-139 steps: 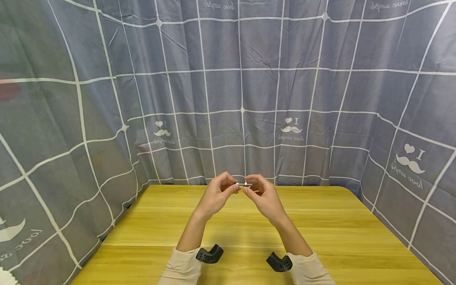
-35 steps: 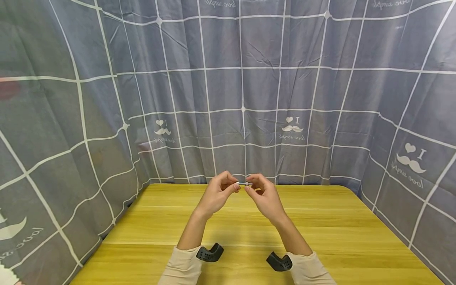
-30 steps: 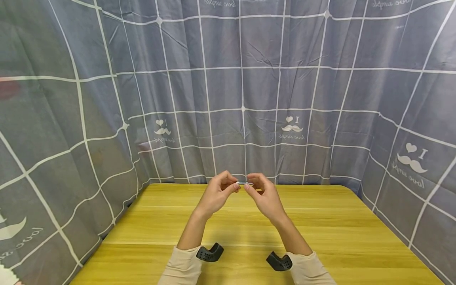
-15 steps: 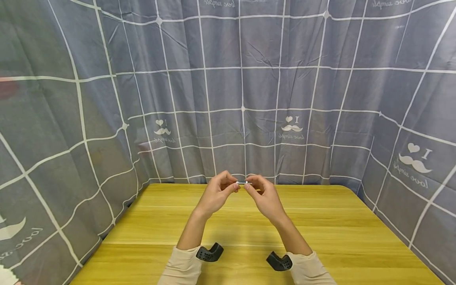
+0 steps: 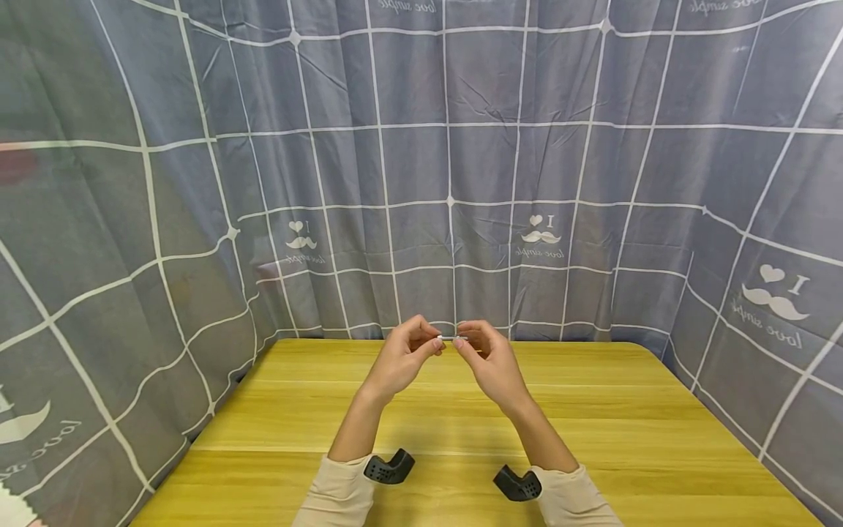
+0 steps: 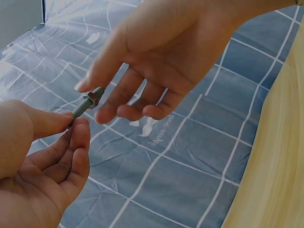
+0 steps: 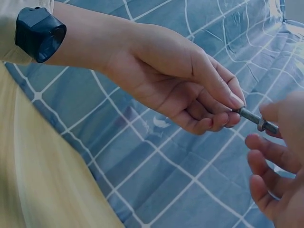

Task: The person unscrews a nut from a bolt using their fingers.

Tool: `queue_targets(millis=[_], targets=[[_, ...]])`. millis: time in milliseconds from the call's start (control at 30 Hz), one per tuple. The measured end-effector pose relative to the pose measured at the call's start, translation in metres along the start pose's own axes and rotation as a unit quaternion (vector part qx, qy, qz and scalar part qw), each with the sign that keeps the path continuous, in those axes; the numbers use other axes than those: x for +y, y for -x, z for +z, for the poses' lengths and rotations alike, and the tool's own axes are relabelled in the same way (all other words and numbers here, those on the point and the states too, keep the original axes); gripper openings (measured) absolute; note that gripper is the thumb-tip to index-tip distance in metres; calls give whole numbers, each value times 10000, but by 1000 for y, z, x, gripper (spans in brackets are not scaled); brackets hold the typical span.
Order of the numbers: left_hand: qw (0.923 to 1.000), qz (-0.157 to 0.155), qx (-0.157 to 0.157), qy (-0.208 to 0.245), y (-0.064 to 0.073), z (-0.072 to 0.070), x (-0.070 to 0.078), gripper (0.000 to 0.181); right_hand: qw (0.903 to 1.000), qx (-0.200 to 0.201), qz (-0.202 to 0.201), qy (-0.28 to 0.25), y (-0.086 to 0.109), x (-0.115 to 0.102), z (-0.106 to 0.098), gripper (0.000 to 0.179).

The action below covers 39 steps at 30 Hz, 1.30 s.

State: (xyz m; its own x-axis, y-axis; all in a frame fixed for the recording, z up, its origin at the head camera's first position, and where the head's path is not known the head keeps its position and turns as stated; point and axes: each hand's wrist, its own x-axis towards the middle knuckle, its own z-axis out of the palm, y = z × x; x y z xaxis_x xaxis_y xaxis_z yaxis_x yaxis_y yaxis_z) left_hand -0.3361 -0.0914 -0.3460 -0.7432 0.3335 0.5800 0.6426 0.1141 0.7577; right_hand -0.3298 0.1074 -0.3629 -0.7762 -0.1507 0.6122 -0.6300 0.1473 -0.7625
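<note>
My left hand [image 5: 399, 360] pinches one end of a metal bolt [image 7: 249, 114] between thumb and fingertips, above the far part of the table. The bolt lies about level, its threaded end pointing to the right hand. A hex nut [image 7: 261, 124] sits on the thread near that free end. Around the nut, my right hand [image 5: 492, 366] has its thumb on one side and its index finger on the other; in the left wrist view a small gap shows between these fingers and the nut. The bolt's other end is hidden in the left fingertips.
The yellow wood-grain table [image 5: 448, 424] spreads beneath both arms. A grey curtain [image 5: 408, 168] with white grid lines hangs behind it and at both sides. Black wrist cameras [image 5: 388, 466] sit at the two cream sleeves [image 5: 342, 490].
The right thumb and fingers have shifted slightly about the nut, the thumb now a little higher than 4.6 s ago. The left hand keeps its pinch on the bolt almost unmoved.
</note>
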Motion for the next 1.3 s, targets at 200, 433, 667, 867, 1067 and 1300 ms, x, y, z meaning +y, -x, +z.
queue_targets(millis=[200, 433, 667, 867, 1067, 1300], targets=[[10000, 3, 3, 4, 0, 0, 1, 5, 9999, -16, -104, 6, 0, 0, 0, 16], [9999, 5, 3, 102, 0, 0, 1, 4, 9999, -92, 63, 10, 0, -1, 0, 22], [9999, -87, 34, 111, 1, 0, 3, 6, 9999, -85, 65, -22, 1, 0, 0, 20], [9998, -130, 54, 144, 1, 1, 3, 8, 9999, -22, 108, 33, 1, 0, 0, 21], [9998, -137, 96, 137, 1, 1, 3, 8, 10000, -20, -35, 75, 0, -1, 0, 20], [9999, -48, 60, 144, 1, 0, 2, 9, 9999, 42, 64, 90, 1, -2, 0, 20]])
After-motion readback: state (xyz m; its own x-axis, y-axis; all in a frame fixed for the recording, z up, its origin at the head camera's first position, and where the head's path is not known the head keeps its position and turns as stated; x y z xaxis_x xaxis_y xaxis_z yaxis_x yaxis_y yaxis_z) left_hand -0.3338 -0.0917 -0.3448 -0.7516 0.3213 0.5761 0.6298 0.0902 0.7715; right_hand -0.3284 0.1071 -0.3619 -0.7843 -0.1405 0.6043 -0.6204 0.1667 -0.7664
